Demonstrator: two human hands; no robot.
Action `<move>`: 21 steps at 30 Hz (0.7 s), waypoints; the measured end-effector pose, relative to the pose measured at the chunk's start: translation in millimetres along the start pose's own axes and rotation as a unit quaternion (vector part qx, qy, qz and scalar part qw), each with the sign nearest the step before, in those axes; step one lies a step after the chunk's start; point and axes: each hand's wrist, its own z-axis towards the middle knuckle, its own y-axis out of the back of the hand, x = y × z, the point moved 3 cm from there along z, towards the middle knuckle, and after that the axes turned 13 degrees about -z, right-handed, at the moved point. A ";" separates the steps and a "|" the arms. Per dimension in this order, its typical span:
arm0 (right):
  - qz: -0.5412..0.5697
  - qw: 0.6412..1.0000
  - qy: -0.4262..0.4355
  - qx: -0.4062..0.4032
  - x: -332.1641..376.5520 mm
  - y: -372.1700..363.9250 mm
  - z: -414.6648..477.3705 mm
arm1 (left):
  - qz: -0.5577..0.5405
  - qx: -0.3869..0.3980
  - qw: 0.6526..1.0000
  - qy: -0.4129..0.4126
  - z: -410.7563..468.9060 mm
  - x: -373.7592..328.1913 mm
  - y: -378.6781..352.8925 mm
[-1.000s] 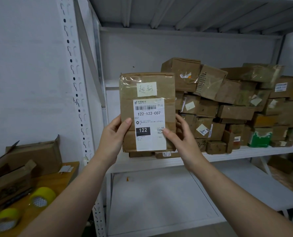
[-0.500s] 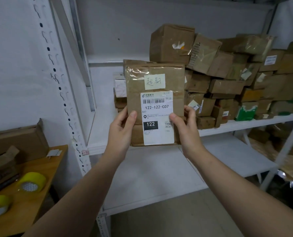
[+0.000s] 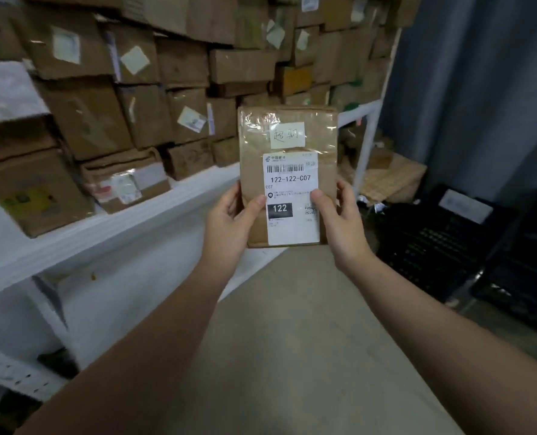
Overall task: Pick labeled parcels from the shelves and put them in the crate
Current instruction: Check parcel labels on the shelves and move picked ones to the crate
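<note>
Beside a white shelf [image 3: 141,215] of boxes [image 3: 85,120], left hand [image 3: 229,227] and right hand [image 3: 339,227] pinch a taped brown parcel [image 3: 287,136] (label [image 3: 292,183] 122-122-C07).

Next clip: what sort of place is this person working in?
Probably a parcel depot or courier storeroom: white metal shelves piled with taped cardboard boxes, a barcoded shipping label on the parcel in hand, and a black crate on the floor.

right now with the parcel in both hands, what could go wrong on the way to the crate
1. The left hand and right hand pinch only the lower end of the cardboard parcel; its glossy top could tip or slip.
2. The black crate sits low on the right, near the white shelf post; a swing might clip the post.
</note>
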 end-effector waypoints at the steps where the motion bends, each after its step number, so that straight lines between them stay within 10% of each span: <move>1: -0.007 1.000 0.001 -0.011 -8.6 21.7 3.5 | 0.000 0.009 1.000 0.009 2.9 15.7 -19.1; 21: -0.076 0.965 -0.167 -0.188 -184.0 353.7 87.1 | 0.052 0.175 0.966 0.183 63.9 294.7 -325.6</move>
